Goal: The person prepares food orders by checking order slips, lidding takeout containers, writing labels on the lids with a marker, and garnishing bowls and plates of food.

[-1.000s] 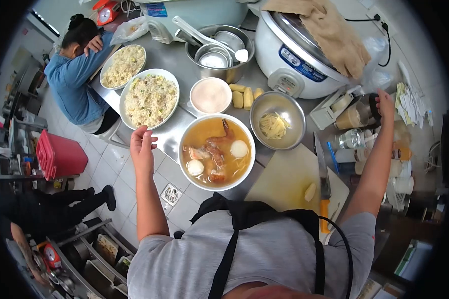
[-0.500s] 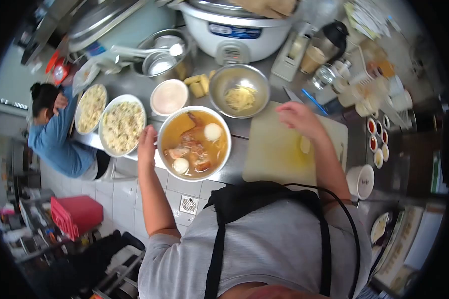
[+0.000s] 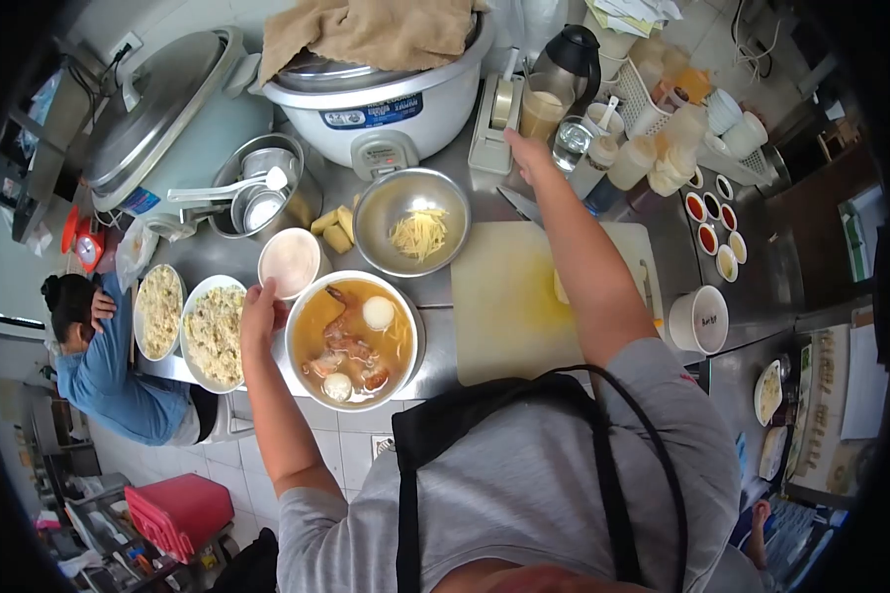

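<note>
My left hand [image 3: 259, 316] is at the left rim of a white bowl of broth [image 3: 311, 296] holding meat pieces, noodles and two pale round items. Its fingers are extended, with the tips close to a small tub of pinkish-white contents [image 3: 293, 262]. My right hand [image 3: 530, 158] stretches out past the cutting board [image 3: 494, 306], fingers extended beside a tape dispenser [image 3: 494, 128] and a cup of light brown liquid [image 3: 544, 107]. Under that forearm a knife [image 3: 520, 205] lies partly covered. A steel bowl [image 3: 445, 198] with pale yellow shreds [image 3: 418, 233] stands between my arms.
Two oval plates of fried rice [image 3: 215, 336] line the left edge, near a seated person in blue [image 3: 119, 366]. Rice cookers [image 3: 391, 124] stand behind. Bottles [image 3: 631, 163], a thermos [image 3: 569, 61] and sauce cups [image 3: 709, 237] occupy the right, with a white tub [image 3: 699, 318] nearer me.
My right hand has gone from above the cutting board forward to the tape dispenser. My left hand stays by the broth bowl. The whole view has shifted, showing more of the back.
</note>
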Action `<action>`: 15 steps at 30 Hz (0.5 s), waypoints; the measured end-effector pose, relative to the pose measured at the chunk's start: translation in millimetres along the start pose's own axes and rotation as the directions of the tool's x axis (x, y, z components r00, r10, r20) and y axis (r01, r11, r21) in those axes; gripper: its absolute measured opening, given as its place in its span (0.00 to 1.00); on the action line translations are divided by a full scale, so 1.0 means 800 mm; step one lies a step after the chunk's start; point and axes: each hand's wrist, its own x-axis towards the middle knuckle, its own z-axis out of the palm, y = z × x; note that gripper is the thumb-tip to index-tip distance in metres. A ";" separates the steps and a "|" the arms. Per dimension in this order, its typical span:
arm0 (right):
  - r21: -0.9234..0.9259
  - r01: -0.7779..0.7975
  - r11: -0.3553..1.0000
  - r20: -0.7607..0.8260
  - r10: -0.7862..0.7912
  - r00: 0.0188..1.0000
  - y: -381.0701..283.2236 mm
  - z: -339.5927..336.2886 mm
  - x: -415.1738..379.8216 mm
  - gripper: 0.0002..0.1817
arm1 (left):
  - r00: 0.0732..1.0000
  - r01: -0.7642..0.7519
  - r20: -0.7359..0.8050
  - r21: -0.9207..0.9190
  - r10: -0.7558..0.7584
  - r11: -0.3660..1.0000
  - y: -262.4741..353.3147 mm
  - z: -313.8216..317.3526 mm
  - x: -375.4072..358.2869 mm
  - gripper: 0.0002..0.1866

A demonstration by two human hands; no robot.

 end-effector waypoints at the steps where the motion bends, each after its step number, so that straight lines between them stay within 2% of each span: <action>1: -0.033 0.055 0.998 -0.044 -0.057 0.997 0.035 0.016 0.061 0.19 | 0.997 -0.021 -0.077 0.038 0.024 0.999 0.009 0.000 -0.009 0.16; 2: -0.068 0.108 0.992 -0.087 -0.114 0.990 0.050 0.024 0.095 0.20 | 0.991 -0.081 -0.103 0.082 0.089 0.993 0.013 -0.005 -0.012 0.17; 3: -0.184 0.102 0.978 -0.078 -0.118 0.990 0.036 0.027 0.090 0.21 | 0.980 -0.137 -0.126 0.129 0.153 0.982 0.016 -0.012 -0.012 0.18; 5: -0.217 0.147 0.965 -0.045 -0.161 0.986 -0.001 0.025 0.069 0.19 | 0.943 -0.254 -0.151 0.250 0.297 0.934 0.034 -0.014 -0.026 0.19; 6: -0.232 0.167 0.958 -0.028 -0.178 0.984 -0.022 0.024 0.052 0.19 | 0.874 -0.287 -0.226 0.474 0.430 0.832 0.039 -0.018 -0.025 0.18; 8: -0.081 0.357 0.930 -0.004 -0.359 0.933 -0.039 0.021 -0.014 0.20 | 0.838 -0.374 -0.182 0.495 0.514 0.785 0.070 -0.014 -0.036 0.18; 9: -0.008 0.445 0.896 -0.006 -0.445 0.896 -0.041 0.016 -0.064 0.21 | 0.845 -0.434 -0.120 0.413 0.521 0.801 0.087 -0.002 -0.038 0.17; 10: -0.064 0.490 0.869 0.029 -0.489 0.872 -0.042 0.008 -0.129 0.20 | 0.838 -0.502 -0.042 0.331 0.544 0.799 0.110 0.022 -0.046 0.17; 11: -0.075 0.483 0.872 0.075 -0.479 0.875 -0.020 0.006 -0.164 0.19 | 0.821 -0.561 0.033 0.240 0.570 0.793 0.132 0.055 -0.053 0.17; 12: -0.120 0.455 0.882 0.088 -0.447 0.890 -0.016 0.000 -0.214 0.17 | 0.792 -0.610 0.170 0.176 0.586 0.773 0.148 0.089 -0.052 0.15; 13: -0.042 0.481 0.876 0.100 -0.475 0.874 0.011 0.003 -0.232 0.16 | 0.769 -0.619 0.277 0.097 0.576 0.779 0.167 0.136 -0.065 0.14; 14: 0.037 0.502 0.864 0.111 -0.502 0.857 0.035 0.005 -0.242 0.15 | 0.740 -0.623 0.410 0.121 0.532 0.773 0.172 0.178 -0.051 0.15; 15: 0.030 0.509 0.860 0.137 -0.508 0.851 0.041 0.001 -0.249 0.14 | 0.668 -0.715 0.504 0.231 0.548 0.660 0.180 0.224 -0.044 0.17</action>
